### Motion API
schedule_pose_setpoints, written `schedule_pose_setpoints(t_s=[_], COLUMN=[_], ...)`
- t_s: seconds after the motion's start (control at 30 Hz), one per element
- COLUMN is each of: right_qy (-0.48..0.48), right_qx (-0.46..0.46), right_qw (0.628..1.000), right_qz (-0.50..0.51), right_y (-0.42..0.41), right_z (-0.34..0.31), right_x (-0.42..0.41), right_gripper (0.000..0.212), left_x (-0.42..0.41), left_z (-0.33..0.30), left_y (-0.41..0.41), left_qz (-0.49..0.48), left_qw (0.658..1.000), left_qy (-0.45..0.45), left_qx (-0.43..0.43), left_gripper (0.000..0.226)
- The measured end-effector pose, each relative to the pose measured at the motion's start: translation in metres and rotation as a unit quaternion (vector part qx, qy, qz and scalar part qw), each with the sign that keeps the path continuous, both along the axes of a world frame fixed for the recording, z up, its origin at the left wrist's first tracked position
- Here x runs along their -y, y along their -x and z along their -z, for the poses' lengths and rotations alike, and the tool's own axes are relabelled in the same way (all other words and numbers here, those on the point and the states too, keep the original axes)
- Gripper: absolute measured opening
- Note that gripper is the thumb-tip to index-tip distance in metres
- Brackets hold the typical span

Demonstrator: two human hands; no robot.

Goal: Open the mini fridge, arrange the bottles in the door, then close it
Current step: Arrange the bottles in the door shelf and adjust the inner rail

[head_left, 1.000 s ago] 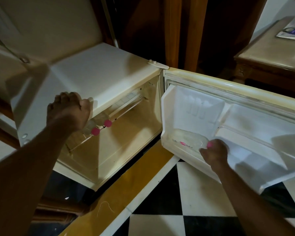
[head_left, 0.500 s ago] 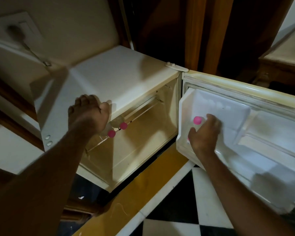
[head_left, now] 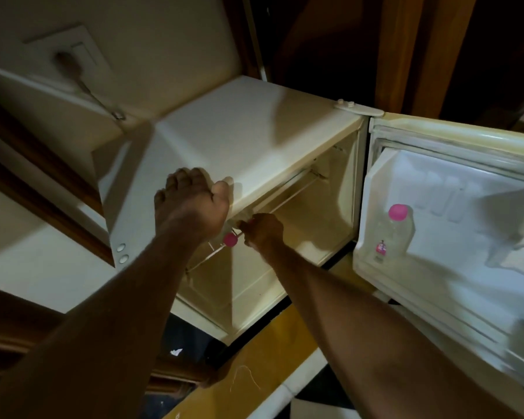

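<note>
- Mini fridge [head_left: 239,140]: cream-white cabinet, yellowed cream interior walls.
- Fridge door [head_left: 454,225]: white inner liner, cream-yellow outer edge, greyish-white gasket.
- Bottle in the door [head_left: 389,237]: clear body, pink cap, small pink-and-white label.
- Bottle on the wire shelf [head_left: 230,239]: pink cap; body colour cannot be told.
- Wire shelf [head_left: 288,192]: white.
- Hinge cover [head_left: 359,107]: cream.
- Floor [head_left: 254,367]: mustard-yellow band, white border strip, black and white tiles at the lower right.
- Wall [head_left: 152,34]: off-white, with a white socket plate [head_left: 70,52].
- Wood panelling [head_left: 418,52]: dark reddish brown.
</note>
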State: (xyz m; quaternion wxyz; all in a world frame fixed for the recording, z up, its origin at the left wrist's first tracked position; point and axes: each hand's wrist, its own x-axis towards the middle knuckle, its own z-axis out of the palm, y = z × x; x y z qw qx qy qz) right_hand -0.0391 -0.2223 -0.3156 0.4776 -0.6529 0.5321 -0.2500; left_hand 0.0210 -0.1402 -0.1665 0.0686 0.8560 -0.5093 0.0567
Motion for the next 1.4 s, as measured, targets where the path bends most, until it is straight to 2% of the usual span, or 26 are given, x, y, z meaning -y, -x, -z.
schedule_pose_setpoints(t_s=[0.07,0.13,0.23,0.3,0.47,0.53,0.6,0.63,0.7,0.8,0.9,1.0,1.07,1.1,1.17,1.2,1.23,1.27,1.33,1.4], right_qy=[-0.009,0.035,0.092,0.12,0.219,0.283,0.329,0.332,0.288,0.197,0.2,0.205,0.193,0.217,0.327,0.373,0.382,0.346,0.19,0.029], right_qx=[0.055,0.107,0.191,0.202,0.095,0.006,-0.11,-0.162,-0.229,-0.274,-0.301,-0.279,-0.251,-0.248,-0.232,-0.185,-0.113,-0.033,0.083,0.112], right_qw=[0.998,0.988,0.962,0.947,0.921,0.904,0.886,0.883,0.9,0.925,0.922,0.924,0.923,0.911,0.869,0.863,0.883,0.919,0.976,0.993], right_qz=[0.036,0.108,0.174,0.219,0.307,0.32,0.307,0.289,0.234,0.174,0.139,0.162,0.216,0.249,0.291,0.286,0.25,0.185,0.058,-0.013], right_y=[0.019,0.052,0.112,0.156,0.257,0.286,0.302,0.304,0.299,0.285,0.272,0.266,0.266,0.262,0.235,0.211,0.183,0.151,0.081,0.023], right_z=[0.003,0.004,0.003,0.002,-0.016,-0.028,-0.037,-0.039,-0.041,-0.032,-0.017,-0.016,-0.016,-0.016,-0.014,-0.012,-0.01,-0.011,-0.016,-0.015], right_x=[-0.013,-0.038,-0.097,-0.133,-0.18,-0.185,-0.179,-0.168,-0.138,-0.082,-0.039,-0.02,-0.026,-0.035,-0.066,-0.081,-0.093,-0.101,-0.1,-0.082], right_gripper=[0.022,0.015,0.023,0.027,0.031,0.031,0.033,0.035,0.039,0.042,0.055,0.066,0.072,0.072,0.062,0.054,0.048,0.045,0.047,0.055], left_x=[0.0,0.001,0.001,0.001,-0.003,-0.004,-0.004,-0.003,-0.004,-0.004,-0.004,-0.004,-0.004,-0.004,-0.004,-0.004,-0.004,-0.004,-0.003,-0.002], left_z=[-0.002,-0.002,-0.003,-0.004,-0.002,-0.003,-0.004,-0.005,-0.006,-0.006,-0.004,-0.004,-0.006,-0.007,-0.007,-0.007,-0.008,-0.008,-0.009,-0.009], left_y=[0.001,0.002,0.004,0.007,0.009,0.008,0.01,0.011,0.011,0.009,0.006,0.006,0.008,0.009,0.009,0.009,0.01,0.011,0.011,0.01], left_qz=[-0.002,0.002,0.005,0.008,0.008,0.003,-0.005,-0.008,-0.014,-0.014,-0.015,-0.004,-0.004,-0.006,-0.006,-0.005,-0.005,-0.005,-0.005,-0.006], left_qw=[1.0,1.0,1.0,1.0,0.999,0.999,0.999,0.999,0.999,0.999,0.999,1.0,1.0,1.0,1.0,1.0,1.0,1.0,1.0,1.0], left_qy=[0.0,0.005,0.009,0.009,0.034,0.031,0.032,0.032,0.031,0.041,0.039,0.021,0.017,0.017,0.016,0.012,0.008,0.005,0.001,-0.002], left_qx=[0.003,0.009,0.004,0.004,0.022,0.023,0.022,0.018,0.005,0.002,0.002,0.006,0.004,0.004,0.009,0.011,0.012,0.014,0.02,0.019], left_gripper=[0.093,0.09,0.087,0.088,0.084,0.081,0.068,0.064,0.063,0.061,0.068,0.084,0.084,0.084,0.087,0.088,0.089,0.089,0.09,0.092])
